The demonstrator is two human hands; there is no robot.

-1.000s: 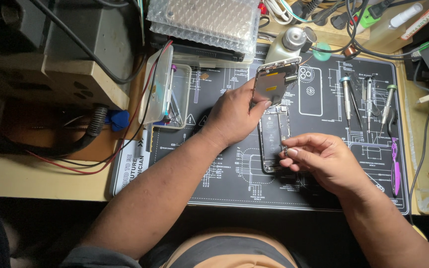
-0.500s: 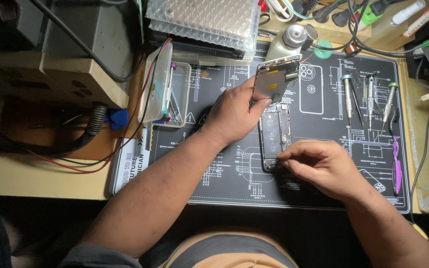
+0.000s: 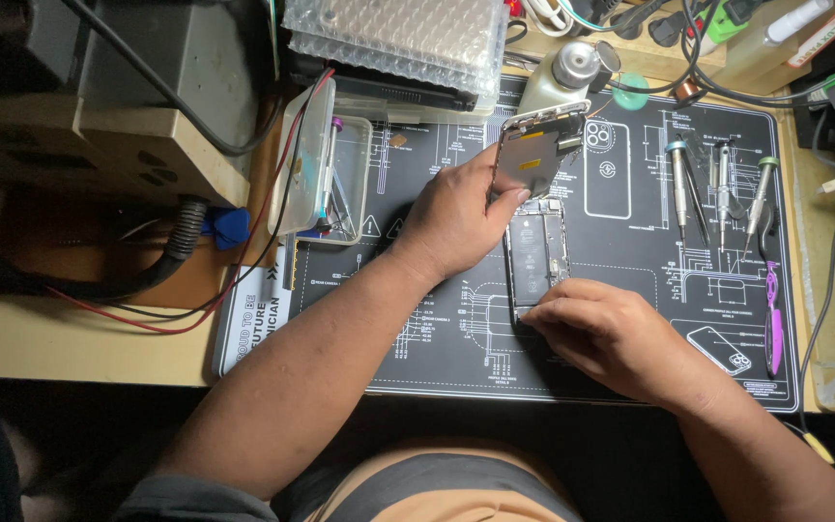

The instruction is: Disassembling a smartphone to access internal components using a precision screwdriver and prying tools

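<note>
Two hands on an opened phone (image 3: 536,253): left hand (image 3: 456,217) grips its raised screen (image 3: 533,155); right hand (image 3: 611,333) pinches the phone's lower edge; over-lifting may tear the linking cable.

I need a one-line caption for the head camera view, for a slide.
Left hand lifts the hinged screen panel off an opened smartphone body on a black printed repair mat; right hand steadies its lower end.

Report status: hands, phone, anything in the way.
Left hand holds screen panel tilted up off the phone. Right hand pressed on phone's lower end. Phone lies open on mat. Screwdrivers lie apart, right.
</note>
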